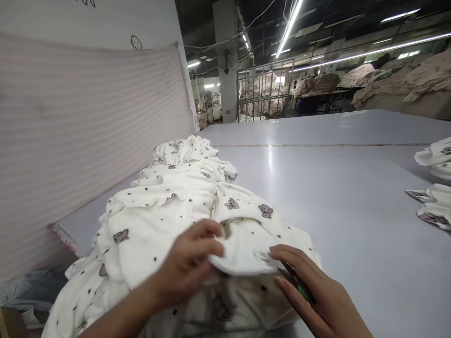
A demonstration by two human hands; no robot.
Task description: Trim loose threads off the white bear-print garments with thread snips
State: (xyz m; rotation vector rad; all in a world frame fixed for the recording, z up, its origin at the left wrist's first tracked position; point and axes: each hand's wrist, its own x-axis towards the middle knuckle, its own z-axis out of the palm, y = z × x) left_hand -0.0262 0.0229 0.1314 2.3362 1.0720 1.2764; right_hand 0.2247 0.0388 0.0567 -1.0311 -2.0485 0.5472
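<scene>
White printed fabric [246,244] with small grey animal figures is raised at its edge in front of me. My left hand [193,263] is closed on that edge, thumb and fingers pinching the cloth; motion blurs it slightly. At the right end of the same edge, my right hand [306,286] has its fingers curled around thread snips [302,287] with dark blades and a bit of green on the handle. Its fingertips lie close to the cloth, and I cannot tell whether the blades touch it. The palm hides most of the snips.
A long heap of the same fabric [176,188] runs away from me along the table [345,197]. Folded printed pieces [437,202] lie at the right edge. A pink-striped cloth [88,117] hangs on the left. Metal cage racks [264,89] and cloth piles stand behind.
</scene>
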